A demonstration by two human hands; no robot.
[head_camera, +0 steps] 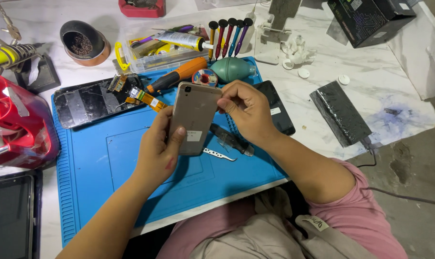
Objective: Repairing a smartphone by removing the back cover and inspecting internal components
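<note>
Phone (pixel 194 117), gold-coloured and seen from its back, is held above the middle of a blue work mat (pixel 107 163), tilted with its camera end toward 12 o'clock. The left hand (pixel 157 148) wraps it from the 7 o'clock side, grip closed on the phone, thumb lying across a small white sticker on the lower back. The right hand (pixel 246 112) meets the phone's upper right corner at 2 o'clock, fingertips pinched closed on that edge.

Under the right hand, at 4 o'clock from the phone, metal tweezers (pixel 218 154) lie on the mat just beside a dark tool that the hand partly hides. At 3 o'clock a black phone (pixel 277 108) lies partly under the wrist. At 9 o'clock a cracked black screen panel (pixel 90 100) rests on the mat's far left corner, with a small orange flex cable (pixel 145 97) between it and the held phone. At 12 o'clock sit an orange-handled screwdriver (pixel 176 76), a roll of tape (pixel 204 77) and a green rubber air blower (pixel 232 68), with a clear plastic box (pixel 155 52) of tools beyond them. Well off at 3 o'clock a flat black pack (pixel 340 112) lies on the white surface (pixel 371 72). A red appliance (pixel 16 124) stands at the far 9 o'clock edge.
</note>
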